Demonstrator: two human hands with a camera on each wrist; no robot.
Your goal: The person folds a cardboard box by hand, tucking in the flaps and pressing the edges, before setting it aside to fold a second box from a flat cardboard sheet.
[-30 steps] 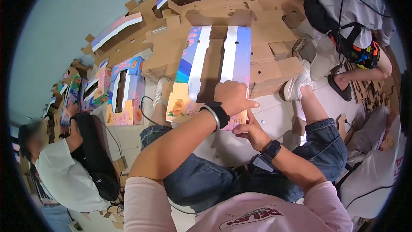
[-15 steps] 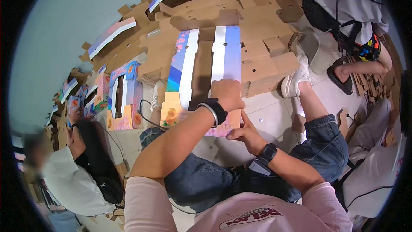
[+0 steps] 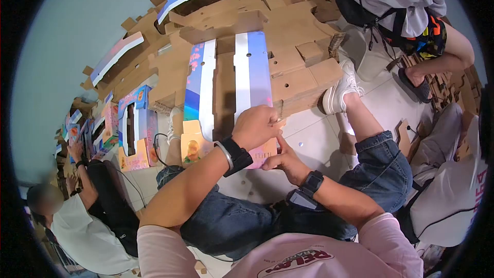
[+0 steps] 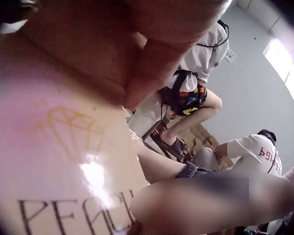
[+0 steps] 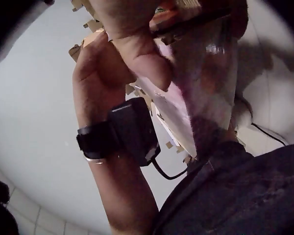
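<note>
A long printed box (image 3: 253, 72) with blue-and-white top strips around a brown slot lies between the knees. Its peach-coloured end faces the body. My left hand (image 3: 256, 127) grips the box's near right corner, fingers bent over the edge. Just below, my right hand (image 3: 289, 162) holds the same corner, thumb on the end panel, other fingers partly hidden behind it. The left wrist view shows the left hand (image 4: 103, 49) over the panel (image 4: 54, 156) lettered PEACH. In the right wrist view, the right thumb (image 5: 149, 66) presses the box (image 5: 210, 93).
Flat cardboard stacks (image 3: 303, 82) stand beyond and right of the box. Another printed box (image 3: 138, 128) stands to the left, with more behind it. A seated person (image 3: 87, 216) works at far left; another person's leg (image 3: 442, 62) is at upper right.
The box and both hands have shifted left in the head view, along with the surroundings. Both hands stay at the box's near right corner.
</note>
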